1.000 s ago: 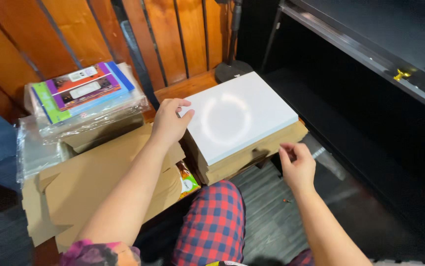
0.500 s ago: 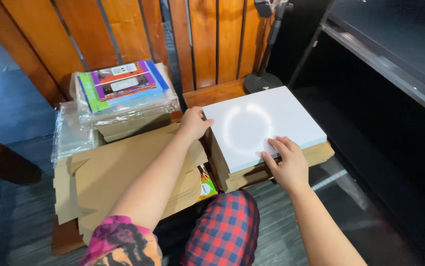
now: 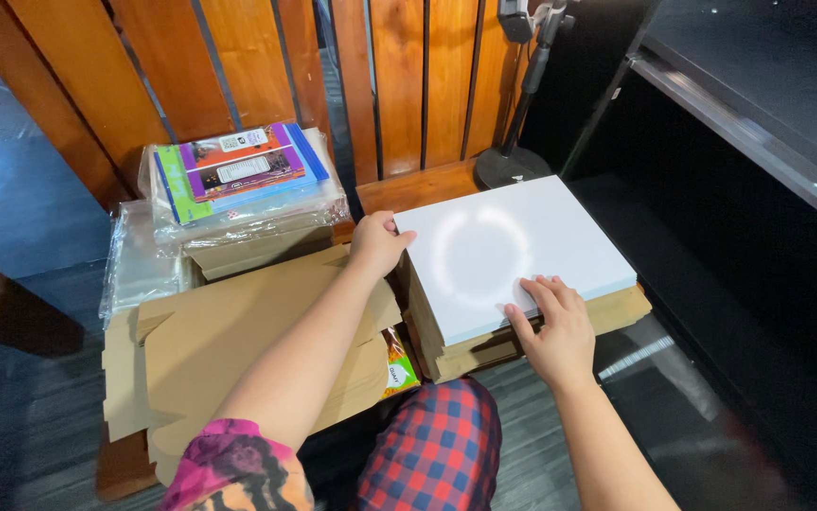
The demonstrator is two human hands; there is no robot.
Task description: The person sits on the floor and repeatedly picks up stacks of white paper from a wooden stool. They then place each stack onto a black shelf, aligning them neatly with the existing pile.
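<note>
A flat white box point(image 3: 498, 241) lies on top of a stack of brown cardboard point(image 3: 617, 308) in front of me. My left hand point(image 3: 377, 242) grips the box's far left corner. My right hand point(image 3: 550, 322) rests flat on the near edge of the white lid, fingers spread over it. My knee in red and blue plaid trousers point(image 3: 437, 445) sits just below the stack.
Flattened brown cardboard point(image 3: 229, 341) lies at the left. Behind it sits a plastic-wrapped pack of colourful boxes point(image 3: 238, 180). A wooden slat wall point(image 3: 371, 76) stands at the back, a round-based stand point(image 3: 513, 161) beside it, and a dark shelf unit point(image 3: 749, 142) at the right.
My right hand has come up from beside the cardboard stack onto the near edge of the white box. My left hand has stayed on the far left corner. The view has shifted.
</note>
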